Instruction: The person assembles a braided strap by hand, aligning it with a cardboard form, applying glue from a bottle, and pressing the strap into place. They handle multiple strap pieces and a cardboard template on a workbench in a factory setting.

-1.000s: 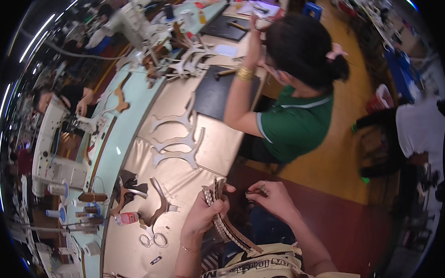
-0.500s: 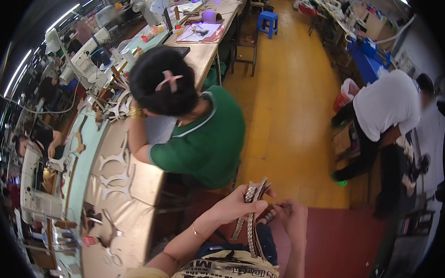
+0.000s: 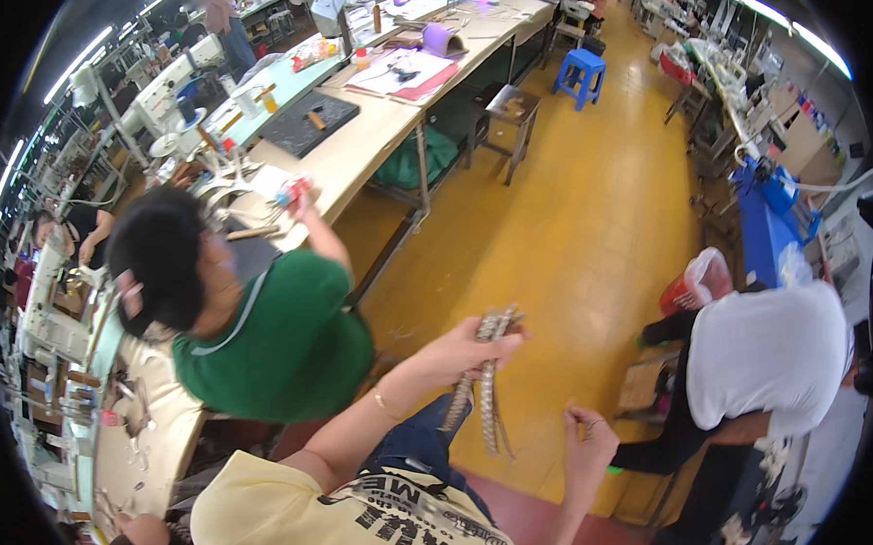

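Note:
My left hand [image 3: 477,350], a bracelet on its wrist, is closed round several braided straps [image 3: 489,411] in pale beige and grey. Their ends stick up a little above my fingers, and longer lengths hang below over my legs. Lower and to the right, my right hand [image 3: 590,445] is apart from the straps, its fingers curled together. Whether something small sits in that pinch cannot be made out.
Close on my left, a co-worker in green [image 3: 278,334] reaches over a long workbench [image 3: 364,138]. At right, a person in a white shirt [image 3: 769,355] bends beside a red bin [image 3: 699,279]. A wooden stool [image 3: 510,105] and a blue stool [image 3: 580,77] stand along the yellow aisle.
My right hand has moved away from the straps, down and right. My view has shifted forward along the aisle. The co-worker in green now reaches an arm out over the bench.

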Tool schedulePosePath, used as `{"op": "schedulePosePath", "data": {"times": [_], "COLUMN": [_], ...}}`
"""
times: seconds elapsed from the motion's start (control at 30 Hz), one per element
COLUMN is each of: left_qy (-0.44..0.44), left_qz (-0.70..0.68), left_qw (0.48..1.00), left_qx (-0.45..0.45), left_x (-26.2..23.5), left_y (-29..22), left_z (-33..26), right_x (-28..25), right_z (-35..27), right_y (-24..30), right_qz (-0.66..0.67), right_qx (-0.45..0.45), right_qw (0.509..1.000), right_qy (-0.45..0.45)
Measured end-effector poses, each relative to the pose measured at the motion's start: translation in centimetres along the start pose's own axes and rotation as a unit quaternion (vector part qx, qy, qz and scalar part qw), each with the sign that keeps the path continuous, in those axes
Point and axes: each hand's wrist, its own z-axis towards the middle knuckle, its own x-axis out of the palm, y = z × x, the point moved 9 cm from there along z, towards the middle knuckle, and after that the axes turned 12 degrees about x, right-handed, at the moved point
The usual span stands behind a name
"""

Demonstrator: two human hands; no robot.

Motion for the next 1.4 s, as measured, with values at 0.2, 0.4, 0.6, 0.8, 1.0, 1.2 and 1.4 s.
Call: {"op": "schedulePosePath", "data": {"times": [0.2,0.4,0.6,0.8,1.0,1.2,1.4], "left_qy": [-0.106,-0.165,-0.266,-0.413,-0.516,-0.538,-0.57], "left_qz": [0.09,0.191,0.235,0.254,0.391,0.417,0.45], "left_qw": [0.987,0.968,0.935,0.875,0.759,0.728,0.68], "left_qx": [-0.075,-0.002,0.001,-0.01,-0.064,-0.079,-0.099], "left_x": [-12.0,-22.1,-34.7,-48.9,-61.4,-76.2,-87.7], "left_y": [-0.4,-8.3,-12.1,-13.9,-17.6,-17.3,-17.4], "left_z": [19.9,37.9,49.1,57.8,63.5,71.8,76.2], "right_x": [1.6,1.3,8.2,19.1,33.7,48.0,60.6], "right_z": [19.2,38.9,59.4,83.2,95.2,98.3,102.8], "right_y": [2.0,5.8,12.9,24.5,42.9,57.0,64.5], "right_qz": [-0.08,-0.06,-0.075,-0.108,-0.094,-0.058,-0.099], "right_qx": [-0.015,0.001,-0.086,-0.207,-0.351,-0.427,-0.353], "right_qw": [0.996,0.995,0.993,0.97,0.915,0.84,0.822], "right_qy": [-0.035,-0.085,-0.034,0.064,0.177,0.329,0.435]}}
